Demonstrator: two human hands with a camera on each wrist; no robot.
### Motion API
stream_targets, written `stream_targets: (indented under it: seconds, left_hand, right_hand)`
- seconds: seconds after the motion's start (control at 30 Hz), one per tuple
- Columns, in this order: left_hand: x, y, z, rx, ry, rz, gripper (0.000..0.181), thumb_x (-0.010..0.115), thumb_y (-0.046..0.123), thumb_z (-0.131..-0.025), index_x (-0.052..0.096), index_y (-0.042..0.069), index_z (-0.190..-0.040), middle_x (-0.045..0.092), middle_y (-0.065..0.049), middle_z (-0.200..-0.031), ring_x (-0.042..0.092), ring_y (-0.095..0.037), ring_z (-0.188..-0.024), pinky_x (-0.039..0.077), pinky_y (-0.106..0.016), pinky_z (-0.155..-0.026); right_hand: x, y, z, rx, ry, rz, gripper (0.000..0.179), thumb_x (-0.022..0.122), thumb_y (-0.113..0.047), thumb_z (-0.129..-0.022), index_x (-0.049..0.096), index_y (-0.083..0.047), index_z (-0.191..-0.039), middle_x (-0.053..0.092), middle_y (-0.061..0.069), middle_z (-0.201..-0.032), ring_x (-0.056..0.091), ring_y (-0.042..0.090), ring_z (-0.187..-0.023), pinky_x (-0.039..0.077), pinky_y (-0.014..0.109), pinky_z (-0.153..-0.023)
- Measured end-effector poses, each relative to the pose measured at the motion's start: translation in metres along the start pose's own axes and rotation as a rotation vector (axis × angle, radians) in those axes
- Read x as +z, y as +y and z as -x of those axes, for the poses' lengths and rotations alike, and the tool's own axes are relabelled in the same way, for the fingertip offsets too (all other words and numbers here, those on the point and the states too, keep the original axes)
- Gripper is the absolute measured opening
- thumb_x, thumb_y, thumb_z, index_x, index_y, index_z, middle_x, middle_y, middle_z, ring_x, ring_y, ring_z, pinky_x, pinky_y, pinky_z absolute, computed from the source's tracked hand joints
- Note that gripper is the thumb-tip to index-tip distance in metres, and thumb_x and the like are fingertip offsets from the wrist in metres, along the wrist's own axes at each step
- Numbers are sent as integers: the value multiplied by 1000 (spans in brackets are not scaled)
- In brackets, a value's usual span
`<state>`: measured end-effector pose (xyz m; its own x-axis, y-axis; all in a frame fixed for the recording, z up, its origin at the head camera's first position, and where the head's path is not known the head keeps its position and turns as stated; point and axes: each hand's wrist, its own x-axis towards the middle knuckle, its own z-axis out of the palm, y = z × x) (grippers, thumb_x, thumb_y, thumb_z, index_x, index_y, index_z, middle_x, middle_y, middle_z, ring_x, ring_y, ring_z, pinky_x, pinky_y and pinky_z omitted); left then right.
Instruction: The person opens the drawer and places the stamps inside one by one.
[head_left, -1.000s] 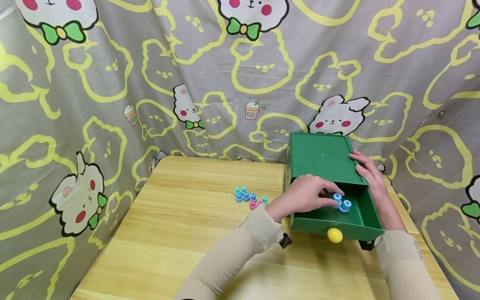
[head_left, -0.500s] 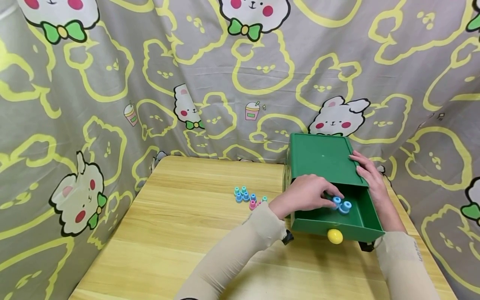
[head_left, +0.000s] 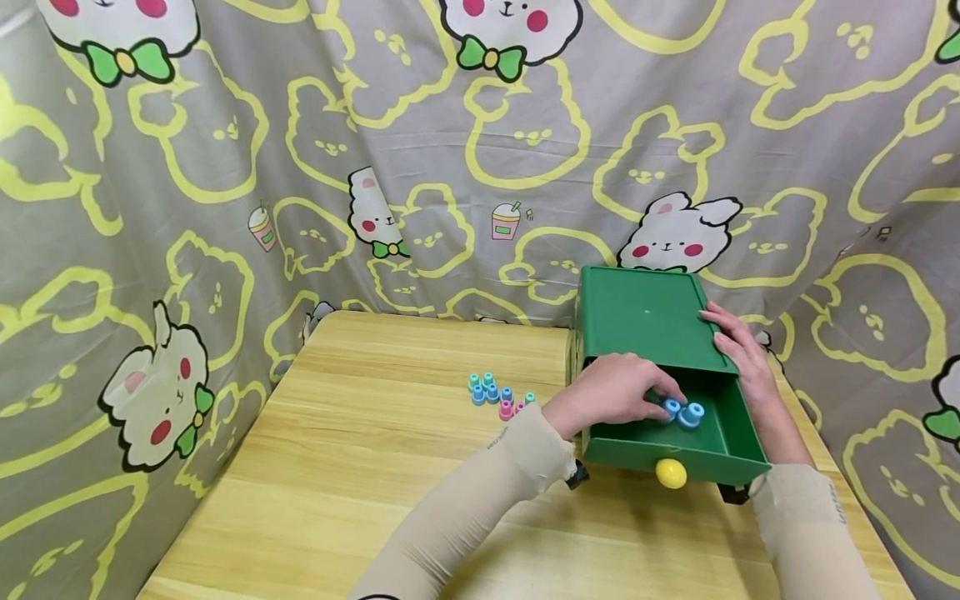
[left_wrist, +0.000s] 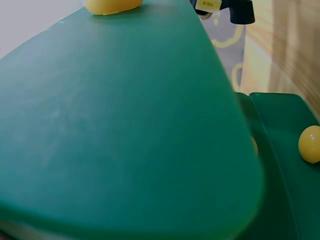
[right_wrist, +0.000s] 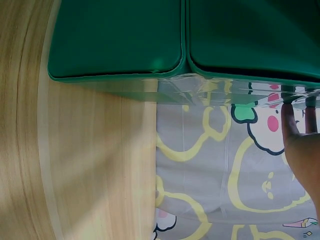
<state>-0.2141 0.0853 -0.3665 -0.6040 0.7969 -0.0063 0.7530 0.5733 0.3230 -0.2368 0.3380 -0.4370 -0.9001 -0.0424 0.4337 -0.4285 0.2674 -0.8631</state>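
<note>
– Doing what with the left hand (head_left: 606,392)?
– Pinching a blue peg (head_left: 672,408) between thumb and fingers, low inside the pulled-out drawer (head_left: 630,450). Right next to a second peg (head_left: 692,415); hard to tell whether touching.
– And with the right hand (head_left: 744,350)?
– Resting relaxed fingers against the right side of the cabinet (head_left: 645,321), grasping nothing. Probably steadying.
– How to do this well?
– Apparently a matter of setting down upright, so lower straight, feel for the drawer floor, then part thumb and fingers before lifting away. Avoid brushing the second peg; likely to tip easily. Press only lightly on the cabinet.
– And around all this?
– Underneath, a wood-grained table (head_left: 337,467). To the left of the cabinet, more pegs (head_left: 492,392) in green, blue and pink, partly hidden by the left sleeve (head_left: 525,467). Behind and to both sides, a grey curtain (head_left: 427,146) with yellow outlines and white animal heads.
</note>
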Motion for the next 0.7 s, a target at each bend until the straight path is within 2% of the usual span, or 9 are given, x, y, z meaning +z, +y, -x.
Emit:
stream_targets:
  seconds: [0.1,0.47,0.7]
  left_hand:
    - [0,0,0,2,-6,-10,31,73,40,-96,73,40,-127,72,25,-119,62,6,-109,45,-13,-91]
    - [3,-1,-2,-5,-11,-21,32,72,39,-97,72,40,-129,71,24,-121,61,5,-111,45,-14,-93]
    - [3,-1,-1,-3,-9,-27,34,72,39,-98,70,40,-131,71,22,-121,62,5,-110,46,-15,-93]
  right_hand:
    - [0,0,0,3,0,-4,42,41,-15,-112,53,-7,-151,37,-8,-164,31,0,-144,24,8,-108]
    - [-1,3,0,8,-6,-26,42,42,-15,-111,53,-8,-151,38,-13,-162,29,2,-145,23,8,-109]
    - [0,2,0,1,-4,-21,41,42,-14,-111,54,-8,-150,38,-10,-163,30,1,-145,23,8,-109]
